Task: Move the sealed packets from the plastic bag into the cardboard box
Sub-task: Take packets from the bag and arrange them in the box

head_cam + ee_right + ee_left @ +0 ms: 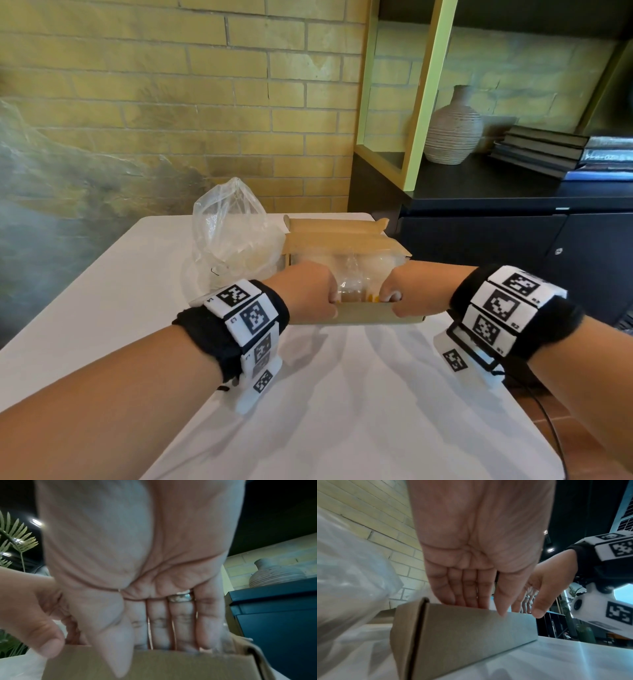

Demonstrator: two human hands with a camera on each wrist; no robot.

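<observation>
The brown cardboard box point(349, 240) stands on the white table point(342, 394) with its lid flaps folded back. Clear sealed packets point(356, 270) lie inside it. The crumpled clear plastic bag point(233, 229) stands against the box's left side. Both hands are at the near wall. My left hand point(322, 294) has straight fingers point(467, 588) reaching down inside the box point(471, 635), thumb outside. My right hand point(400, 291) does the same, its fingers point(161, 622) behind the wall of the box point(171, 666). The wall hides all fingertips.
A dark cabinet point(479, 233) stands right of the table, bearing a ribbed vase point(452, 130) and stacked books point(548, 150). A yellow brick wall point(171, 102) runs behind. The plastic bag point(351, 574) fills the left of the left wrist view.
</observation>
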